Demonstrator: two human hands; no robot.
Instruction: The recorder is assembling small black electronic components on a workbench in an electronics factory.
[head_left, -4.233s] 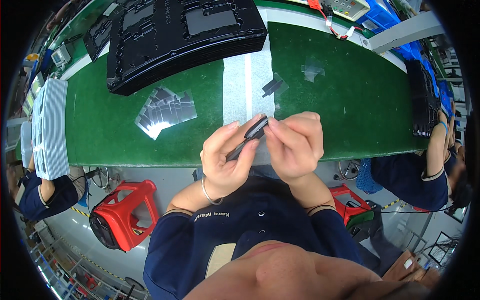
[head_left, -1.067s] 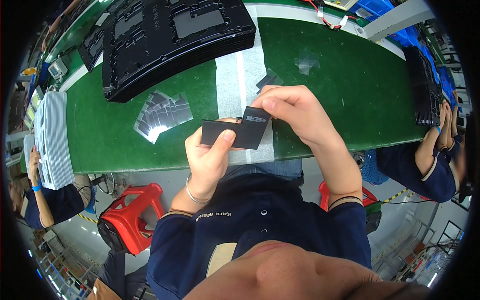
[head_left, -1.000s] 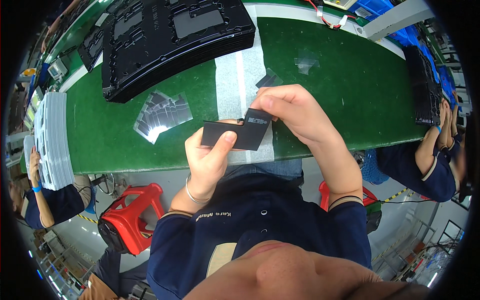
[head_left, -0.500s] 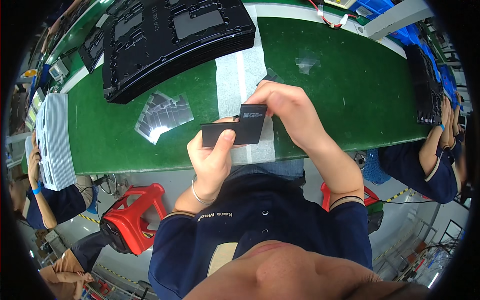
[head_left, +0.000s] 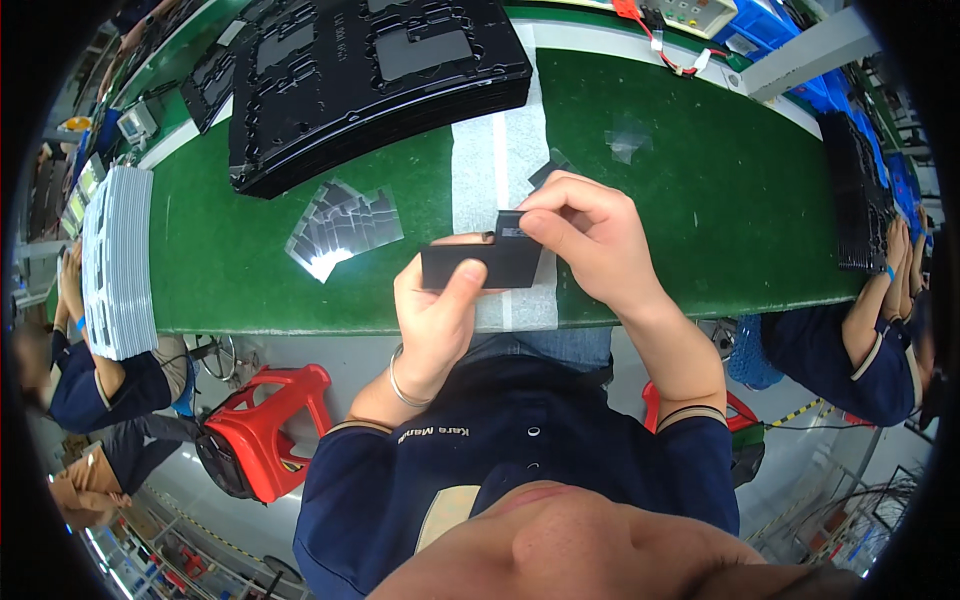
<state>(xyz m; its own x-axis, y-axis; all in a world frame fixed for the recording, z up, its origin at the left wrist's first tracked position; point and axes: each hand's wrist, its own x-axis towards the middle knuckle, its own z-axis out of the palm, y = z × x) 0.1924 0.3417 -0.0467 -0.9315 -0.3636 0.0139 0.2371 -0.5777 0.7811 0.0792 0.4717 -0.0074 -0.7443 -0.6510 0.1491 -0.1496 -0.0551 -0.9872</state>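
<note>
A thin black L-shaped battery [head_left: 478,266] with a small printed patch is held up over the front of the green table. My left hand [head_left: 436,312] grips its wide lower part, thumb across the front and fingers behind. At the upper right arm of the battery, my right hand [head_left: 606,240] pinches the edge between thumb and fingers. Whether a thin film lies in that pinch cannot be made out. Just beyond the right fingers lies a small dark strip with clear film [head_left: 550,166].
Clear film strips [head_left: 345,230] lie fanned on the green table [head_left: 720,200], left of a white mat [head_left: 505,140]. Stacked black trays [head_left: 400,105] stand far left, with white trays [head_left: 120,262] at the left end. A clear film piece [head_left: 628,142] lies right. Co-workers sit both sides.
My right thumb has come round onto the front of the battery's upper right corner. The battery tilts slightly, its upper arm now looking shorter. The whole view has shifted a little.
</note>
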